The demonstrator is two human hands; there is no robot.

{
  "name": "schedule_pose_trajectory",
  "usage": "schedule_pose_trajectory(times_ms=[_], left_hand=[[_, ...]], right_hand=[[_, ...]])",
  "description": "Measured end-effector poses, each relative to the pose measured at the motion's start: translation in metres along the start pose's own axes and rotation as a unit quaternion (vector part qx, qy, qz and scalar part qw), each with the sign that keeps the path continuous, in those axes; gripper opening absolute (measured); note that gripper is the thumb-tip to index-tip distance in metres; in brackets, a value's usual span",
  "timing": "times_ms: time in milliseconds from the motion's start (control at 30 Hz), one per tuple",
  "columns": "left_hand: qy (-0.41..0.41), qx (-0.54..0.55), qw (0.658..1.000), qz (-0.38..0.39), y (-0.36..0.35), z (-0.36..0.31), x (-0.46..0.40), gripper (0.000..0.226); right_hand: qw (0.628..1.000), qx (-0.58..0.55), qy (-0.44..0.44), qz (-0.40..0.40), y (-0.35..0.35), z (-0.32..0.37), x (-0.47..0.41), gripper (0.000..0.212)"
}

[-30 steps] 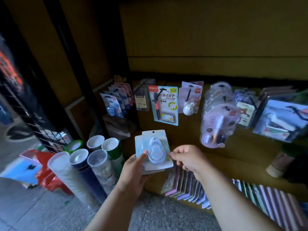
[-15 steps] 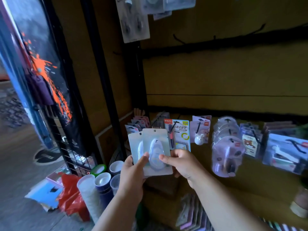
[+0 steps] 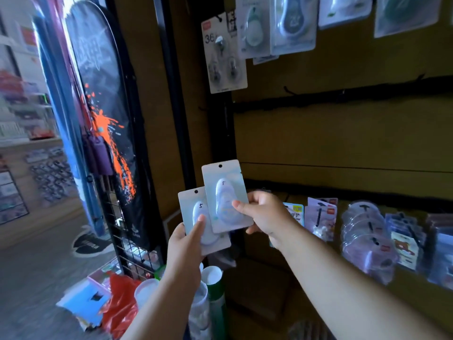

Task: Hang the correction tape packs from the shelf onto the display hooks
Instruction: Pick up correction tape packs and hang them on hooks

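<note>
Mid-carry — right hand (image 3: 263,214) pinches the upper pack (image 3: 224,192), left hand (image 3: 186,244) grips the lower pack (image 3: 196,217) — next, probably thread its hole onto a bare hook (image 3: 289,90).

A handwritten "5" marks the blister of the left correction tape pack (image 3: 199,212), and "36" tops the hanging hook card (image 3: 224,55).

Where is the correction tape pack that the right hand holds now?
In the head view it is near the centre, the upper pack pinched by the right hand, overlapping the lower pack held by the left hand.
</note>
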State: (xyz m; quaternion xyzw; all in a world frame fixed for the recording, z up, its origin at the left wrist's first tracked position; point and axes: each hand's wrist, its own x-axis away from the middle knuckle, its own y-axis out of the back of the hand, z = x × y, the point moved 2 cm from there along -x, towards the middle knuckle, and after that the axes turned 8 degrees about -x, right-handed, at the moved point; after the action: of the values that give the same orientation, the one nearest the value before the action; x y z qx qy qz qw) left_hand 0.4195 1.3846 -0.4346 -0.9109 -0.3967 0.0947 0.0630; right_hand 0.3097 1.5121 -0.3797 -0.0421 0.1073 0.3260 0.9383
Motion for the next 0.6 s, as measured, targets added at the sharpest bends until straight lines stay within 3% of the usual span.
schedule_pose_trajectory(times_ms=[267, 400, 600], left_hand=[[-0.022, -0.019, 0.999, -0.035, 0.011, -0.010, -0.035, 0.022], [-0.024, -0.011, 0.999, -0.033, 0.010, -0.009, -0.046, 0.025], [-0.024, -0.008, 1.000, -0.018, 0.006, -0.002, -0.055, 0.025]], right_hand=[[0.997, 0.002, 0.078, -0.026, -0.031, 0.063, -0.072, 0.022], [0.995, 0.027, 0.084, -0.050, -0.039, 0.080, -0.103, 0.031], [0.991, 0.076, 0.091, -0.069, -0.044, 0.087, -0.136, 0.029]])
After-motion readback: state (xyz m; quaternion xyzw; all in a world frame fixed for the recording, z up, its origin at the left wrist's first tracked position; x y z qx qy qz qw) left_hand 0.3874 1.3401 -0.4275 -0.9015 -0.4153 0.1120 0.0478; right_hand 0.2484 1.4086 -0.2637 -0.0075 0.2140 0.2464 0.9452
